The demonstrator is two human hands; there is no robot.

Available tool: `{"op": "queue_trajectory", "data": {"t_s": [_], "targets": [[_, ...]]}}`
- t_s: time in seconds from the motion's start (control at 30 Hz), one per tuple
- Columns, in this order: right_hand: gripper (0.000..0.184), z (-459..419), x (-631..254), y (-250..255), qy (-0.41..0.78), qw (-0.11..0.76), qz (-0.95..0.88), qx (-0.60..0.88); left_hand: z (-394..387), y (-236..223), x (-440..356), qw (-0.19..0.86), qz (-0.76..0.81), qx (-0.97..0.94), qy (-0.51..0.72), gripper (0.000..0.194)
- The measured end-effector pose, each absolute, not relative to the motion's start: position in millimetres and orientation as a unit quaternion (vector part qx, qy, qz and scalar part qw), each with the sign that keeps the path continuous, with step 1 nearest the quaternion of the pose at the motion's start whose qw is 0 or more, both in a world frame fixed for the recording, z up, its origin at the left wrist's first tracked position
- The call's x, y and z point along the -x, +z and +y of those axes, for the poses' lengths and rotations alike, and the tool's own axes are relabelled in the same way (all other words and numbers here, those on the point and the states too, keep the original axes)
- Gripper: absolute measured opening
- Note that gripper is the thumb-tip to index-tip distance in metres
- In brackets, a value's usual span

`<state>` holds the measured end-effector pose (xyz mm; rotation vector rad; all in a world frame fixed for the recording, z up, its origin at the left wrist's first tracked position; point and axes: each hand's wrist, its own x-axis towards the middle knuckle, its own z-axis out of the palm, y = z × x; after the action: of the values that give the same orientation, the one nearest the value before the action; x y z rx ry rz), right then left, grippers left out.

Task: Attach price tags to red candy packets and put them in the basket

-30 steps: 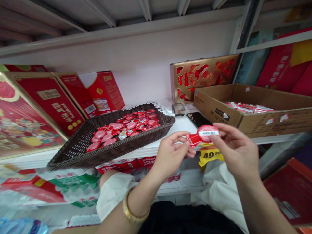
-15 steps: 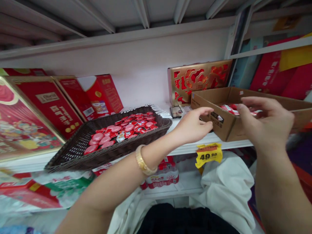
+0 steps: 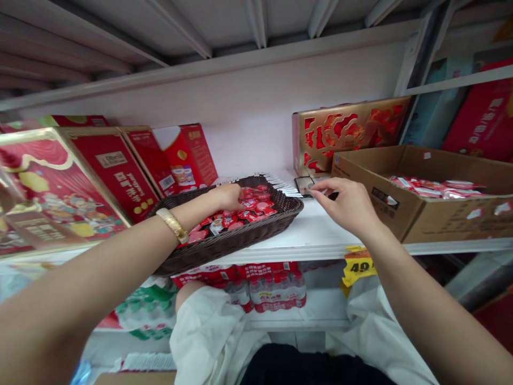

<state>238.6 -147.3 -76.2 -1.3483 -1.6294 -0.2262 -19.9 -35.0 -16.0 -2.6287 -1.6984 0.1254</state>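
A dark brown woven basket (image 3: 240, 240) holds many small red-wrapped packets (image 3: 256, 206). My left hand (image 3: 229, 197), with a gold bangle (image 3: 172, 225) on the wrist, reaches down over the basket. Its fingers are curled closed among the packets, and what lies under them is hidden. My right hand (image 3: 344, 203) is between the basket and a cardboard box (image 3: 404, 214). Thumb and forefinger come together there in a pinch, close to a small black-edged flat item (image 3: 305, 186); anything between the tips is too small to make out. More red and white packets (image 3: 441, 187) lie in the cardboard box.
Red and gold gift boxes (image 3: 108, 176) stand left of the basket. A gold box with red cutouts (image 3: 348, 131) leans at the back. Below the white shelf (image 3: 280, 240) are bottle packs (image 3: 276, 291) and a yellow price tag (image 3: 358, 267). Metal shelving (image 3: 256, 24) hangs overhead.
My left hand has moved left from the cardboard box's corner into the basket. My right hand has come left from over the box to the shelf space beside it. The view has shifted.
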Motion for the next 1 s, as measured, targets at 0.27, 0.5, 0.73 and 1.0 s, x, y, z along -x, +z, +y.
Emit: {"op": "queue_trajectory", "data": {"t_s": [0.27,0.5,0.73,1.0], "targets": [[0.016,-120,-231,-85,-0.073,0.420,-0.684,0.591,-34,-21,29,-0.040,-0.588,0.805,0.070,0.017],[0.018,-107,-232,-94,-0.083,0.415,-0.685,0.593,-42,-2,40,-0.073,-0.565,0.821,-0.039,0.024],[0.014,-105,-230,-91,-0.093,0.453,-0.682,0.566,-103,-1,30,-0.463,-0.398,0.714,-0.343,0.024],[0.011,-162,-217,-87,-0.055,0.635,-0.595,0.490,-182,-51,0,-0.662,-0.297,0.551,-0.412,0.032]]}}
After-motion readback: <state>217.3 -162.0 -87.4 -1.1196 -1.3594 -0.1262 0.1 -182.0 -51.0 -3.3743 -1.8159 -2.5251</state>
